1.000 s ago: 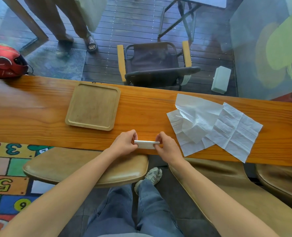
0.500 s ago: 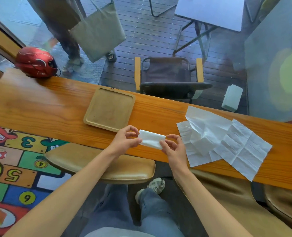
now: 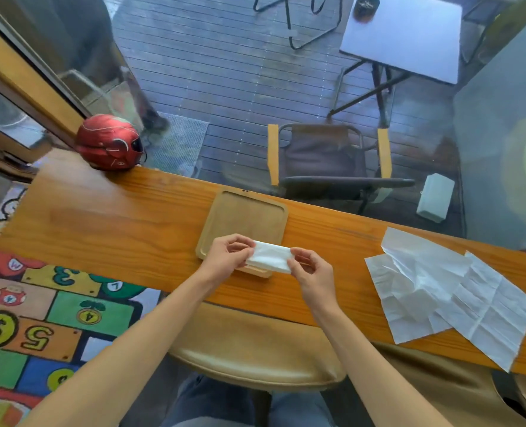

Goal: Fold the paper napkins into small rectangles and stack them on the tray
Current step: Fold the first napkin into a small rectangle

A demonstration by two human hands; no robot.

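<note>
A long wooden counter (image 3: 126, 223) is seen running across the view, its right end cut off by the frame edge. Behind it a glass pane is crossed by reflections, so the decking outside is made out only dimly. A padded stool (image 3: 255, 349) is partly hidden beneath the forearms. On the counter's right part a loose heap of unfolded napkins (image 3: 440, 288) is spread; the sheets overlap, so their number cannot be told. A wooden tray (image 3: 243, 214) is set near the counter's middle, its near edge covered by the hands and the paper. A red helmet (image 3: 109, 146) is placed at the counter's far left corner. A folded napkin (image 3: 269, 257) is held over the tray's near right corner; whether it touches the tray cannot be told. Its left end is pinched by the left hand (image 3: 227, 257), fingers curled closed around it, and its right end is gripped between thumb and fingertips of the right hand (image 3: 312, 272)
</note>
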